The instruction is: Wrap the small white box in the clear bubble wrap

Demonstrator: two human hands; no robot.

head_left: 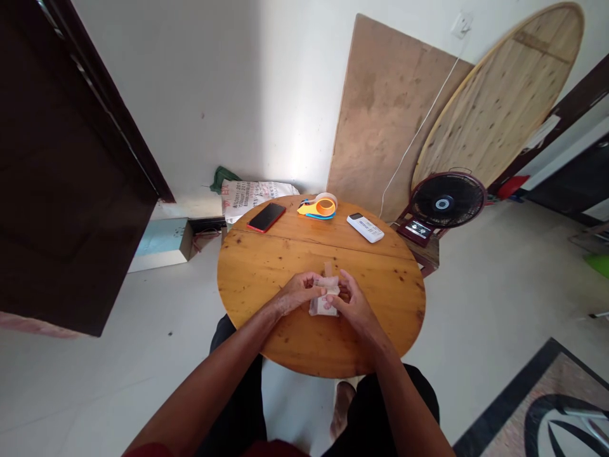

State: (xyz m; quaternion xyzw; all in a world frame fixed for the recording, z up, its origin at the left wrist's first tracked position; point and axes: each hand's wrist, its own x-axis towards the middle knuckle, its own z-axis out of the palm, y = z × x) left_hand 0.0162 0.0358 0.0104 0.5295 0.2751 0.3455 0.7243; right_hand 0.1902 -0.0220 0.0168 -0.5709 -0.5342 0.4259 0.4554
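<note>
A small whitish packet (325, 306) with reddish print lies near the middle of the round wooden table (266, 279). My left hand (301, 291) is closed on its left side, thumb across the top. From the right, my right hand (351, 301) grips the same packet, with the thumb on its face and the fingers bent behind it. A narrow translucent strip (328, 269) sticks up beyond the packet's far edge.
Along the table's far side are a red-edged phone (266, 218), a yellow and blue tape dispenser (318, 206) and a white device (365, 227). A black fan (442, 203) stands behind right. Boards (385, 108) lean on the wall.
</note>
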